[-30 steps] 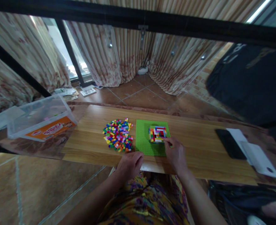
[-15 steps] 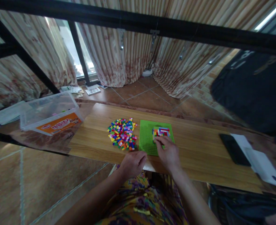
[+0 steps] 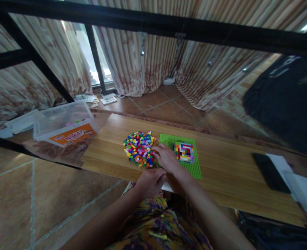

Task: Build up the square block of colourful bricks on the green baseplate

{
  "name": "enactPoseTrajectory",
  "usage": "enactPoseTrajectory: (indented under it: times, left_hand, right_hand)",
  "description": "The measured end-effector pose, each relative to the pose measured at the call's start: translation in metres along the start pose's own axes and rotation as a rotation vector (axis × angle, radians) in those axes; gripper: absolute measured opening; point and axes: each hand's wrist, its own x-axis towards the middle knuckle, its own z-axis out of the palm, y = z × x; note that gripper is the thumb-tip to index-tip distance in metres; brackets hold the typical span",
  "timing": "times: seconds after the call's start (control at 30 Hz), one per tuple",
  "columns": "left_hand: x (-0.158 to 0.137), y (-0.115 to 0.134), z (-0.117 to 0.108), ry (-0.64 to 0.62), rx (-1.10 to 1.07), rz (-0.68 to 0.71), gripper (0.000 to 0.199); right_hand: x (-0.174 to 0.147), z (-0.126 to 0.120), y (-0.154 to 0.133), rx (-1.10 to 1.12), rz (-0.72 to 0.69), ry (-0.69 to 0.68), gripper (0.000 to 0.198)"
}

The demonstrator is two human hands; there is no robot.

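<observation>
At the right edge of a pile of small colourful toy bricks (image 3: 139, 147) is my right hand (image 3: 167, 159), fingers stretched out with thumb and fingertips a little apart. My left hand (image 3: 150, 181) rests at the table's near edge, just below the pile, its fingers curled in; whatever they may hold is hidden. A green baseplate (image 3: 194, 170) lies to the right of the pile, partly covered by my right hand and wrist. On it stands a low, multicoloured brick build (image 3: 184, 152), roughly square, with a red and white pattern on top.
The wooden table (image 3: 226, 166) carries a black flat object (image 3: 270, 173) and a white object (image 3: 303, 192) at its right end. Left of the table stands a clear plastic box (image 3: 65, 119) with an orange label. A black metal bar (image 3: 153, 21) crosses in front of the curtains.
My right hand has moved left from the brick build to the pile's edge, uncovering the build. My left hand has stayed nearly still. The view has shifted slightly left.
</observation>
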Motion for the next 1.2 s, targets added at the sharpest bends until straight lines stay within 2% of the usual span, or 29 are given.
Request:
enactPoseTrajectory:
  times: [0.23, 0.83, 1.03, 1.2]
  left_hand:
    - [0.001, 0.001, -0.001, -0.012, -0.009, -0.014, 0.016]
    - [0.001, 0.001, -0.003, -0.036, 0.073, 0.042, 0.019]
    - [0.0, 0.0, 0.0, -0.001, 0.124, 0.037, 0.017]
    - [0.0, 0.0, -0.001, -0.041, 0.125, 0.047, 0.018]
  right_hand:
    - [-0.002, -0.002, -0.003, 0.005, 0.045, 0.006, 0.013]
    - [-0.018, 0.0, -0.002, 0.11, -0.011, 0.101, 0.017]
    - [-0.043, -0.013, -0.014, 0.303, -0.016, 0.273, 0.02]
    - [-0.074, -0.024, -0.004, 0.383, 0.098, 0.46, 0.019]
